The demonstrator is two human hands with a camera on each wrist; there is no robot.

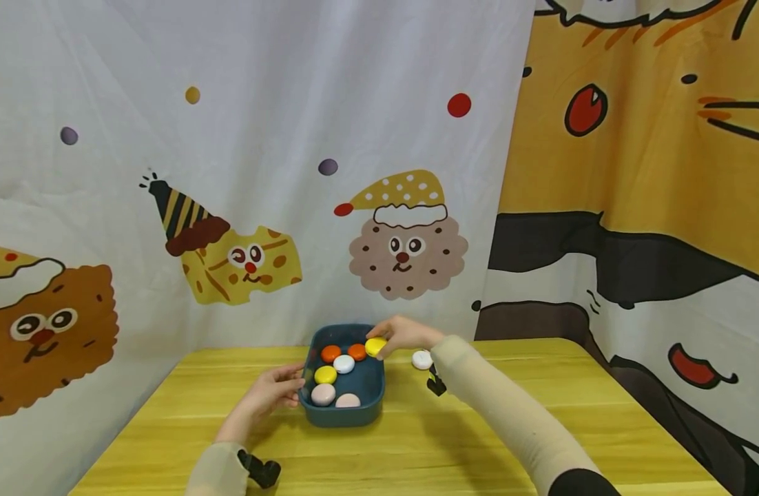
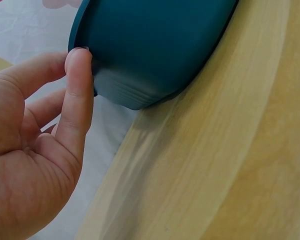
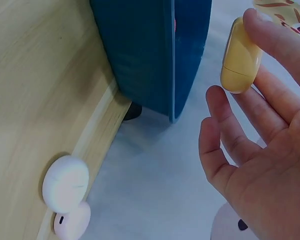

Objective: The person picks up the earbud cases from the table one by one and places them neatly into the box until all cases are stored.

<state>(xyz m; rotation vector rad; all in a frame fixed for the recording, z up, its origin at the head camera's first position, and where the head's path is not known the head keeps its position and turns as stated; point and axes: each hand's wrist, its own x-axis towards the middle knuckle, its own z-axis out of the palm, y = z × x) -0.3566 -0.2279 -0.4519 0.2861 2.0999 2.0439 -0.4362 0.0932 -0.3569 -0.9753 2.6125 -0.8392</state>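
Observation:
A dark teal box [image 1: 348, 416] stands on the table, holding several small rounded cases: an orange case [image 1: 330, 353], a white case [image 1: 344, 364], a yellow case [image 1: 326, 375] and a pale pink case [image 1: 322, 394] among them. My left hand [image 1: 274, 389] pinches the box's left rim between thumb and fingers; in the left wrist view the thumb [image 2: 79, 95] lies against the wall. Above the far right corner, my right hand [image 1: 407, 333] holds another yellow case [image 3: 241, 57] between thumb and fingers. A thin seam runs round it.
On the table [image 1: 510, 413] right of the box lies a loose white case [image 1: 422, 359]. The right wrist view shows a pale pink one [image 3: 72, 221] touching it, with a dark slot. A patterned curtain [image 1: 379, 138] hangs behind the table.

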